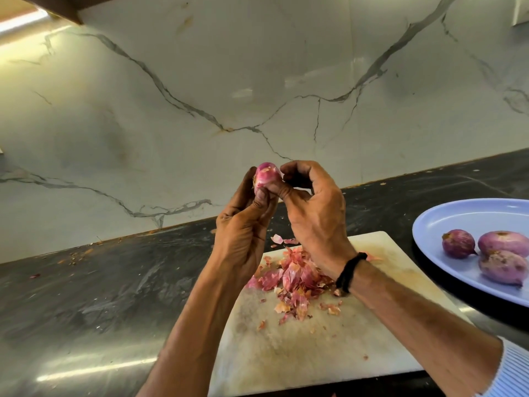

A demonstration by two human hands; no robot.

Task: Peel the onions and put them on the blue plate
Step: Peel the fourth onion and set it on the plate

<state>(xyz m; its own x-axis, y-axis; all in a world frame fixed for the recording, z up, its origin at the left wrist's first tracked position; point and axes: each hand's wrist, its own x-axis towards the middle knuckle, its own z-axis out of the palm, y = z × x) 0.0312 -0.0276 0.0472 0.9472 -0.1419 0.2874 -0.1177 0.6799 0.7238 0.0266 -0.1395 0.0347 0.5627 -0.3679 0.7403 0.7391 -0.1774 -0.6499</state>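
Above a cutting board (329, 348) strewn with onion skins (292, 276), the left hand (243, 224) grips and the right hand (312, 207) pinches a red onion (266, 177); the blue plate (446, 216) holds three peeled onions (458, 243).

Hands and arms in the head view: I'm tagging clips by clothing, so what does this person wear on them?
The left hand and right hand are bare, no gloves. A black band circles the right wrist. Higher on the right arm, a sleeve with fine light-blue and white stripes shows at the frame's corner. The left forearm is uncovered.
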